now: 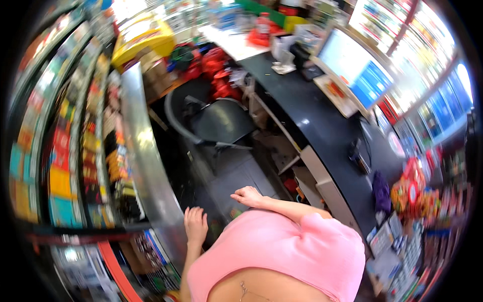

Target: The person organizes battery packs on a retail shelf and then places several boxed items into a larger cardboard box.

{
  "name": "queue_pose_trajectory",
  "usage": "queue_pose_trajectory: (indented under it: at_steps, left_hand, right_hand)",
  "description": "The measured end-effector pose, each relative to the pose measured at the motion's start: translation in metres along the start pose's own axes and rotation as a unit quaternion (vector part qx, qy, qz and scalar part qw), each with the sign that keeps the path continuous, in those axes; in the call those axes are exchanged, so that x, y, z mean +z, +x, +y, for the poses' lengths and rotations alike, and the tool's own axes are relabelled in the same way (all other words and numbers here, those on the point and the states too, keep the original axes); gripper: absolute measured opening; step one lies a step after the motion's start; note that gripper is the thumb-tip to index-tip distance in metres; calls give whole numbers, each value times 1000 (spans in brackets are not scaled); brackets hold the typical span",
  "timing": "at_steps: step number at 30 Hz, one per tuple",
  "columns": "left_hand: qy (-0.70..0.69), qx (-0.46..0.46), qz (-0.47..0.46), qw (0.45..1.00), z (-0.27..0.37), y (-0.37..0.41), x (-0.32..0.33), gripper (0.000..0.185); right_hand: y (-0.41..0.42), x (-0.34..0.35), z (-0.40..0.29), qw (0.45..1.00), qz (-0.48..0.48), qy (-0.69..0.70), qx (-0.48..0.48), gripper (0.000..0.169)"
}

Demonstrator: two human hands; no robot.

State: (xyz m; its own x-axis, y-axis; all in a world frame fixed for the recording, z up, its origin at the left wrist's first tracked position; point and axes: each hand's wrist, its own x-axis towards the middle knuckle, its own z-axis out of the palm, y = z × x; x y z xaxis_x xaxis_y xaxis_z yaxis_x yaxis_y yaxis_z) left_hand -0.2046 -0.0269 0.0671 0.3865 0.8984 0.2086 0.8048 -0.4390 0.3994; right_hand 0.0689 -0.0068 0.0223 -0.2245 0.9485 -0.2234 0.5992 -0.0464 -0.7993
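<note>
My left hand (pixel 195 226) is beside the end of the shiny metal ledge (pixel 149 151), back upward and fingers slightly apart. It holds nothing; I cannot tell whether it touches the ledge. In front of my pink top (pixel 271 245), my right hand (pixel 247 196) hovers over the grey floor (pixel 245 173) with its fingers curled. Its palm is hidden, and no object shows in it. Farther ahead stands a black chair (pixel 224 120) between the ledge and the dark counter (pixel 320 132).
Shelves of colourful packets (pixel 60 151) line the left side. On the right-hand counter are a monitor (pixel 354 68), a dark handheld device (pixel 358 156) and a purple folded item (pixel 381 192). Red plastic bags (pixel 222 79) lie behind the chair, near a yellow box (pixel 145 37).
</note>
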Motion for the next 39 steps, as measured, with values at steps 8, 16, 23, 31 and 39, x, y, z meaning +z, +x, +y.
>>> queue_pose_trajectory:
  at_steps: [8,16,23,31,39]
  left_hand:
    - [17,15,60,998,-1,-5,1,16]
    - [101,-154,43,982,60,-85,-23,84]
    - [122,-194,60,972,66,-99,-18,86]
    - [117,-189,69,972,63,-95,-15,86]
    - [143,-216,60,964,65,-95,-13,80]
  right_hand:
    - [-62,-20,46,1000,23,-10,8,34]
    - [-150,-124,124,976,44,-172,-126,22]
    - [-180,-231,144,885,-87,-371,-267,14]
    - [-190,-236,145,869,-117,-373,-303,16]
    - [-191,-228,149,881,-80,-345,-314,10]
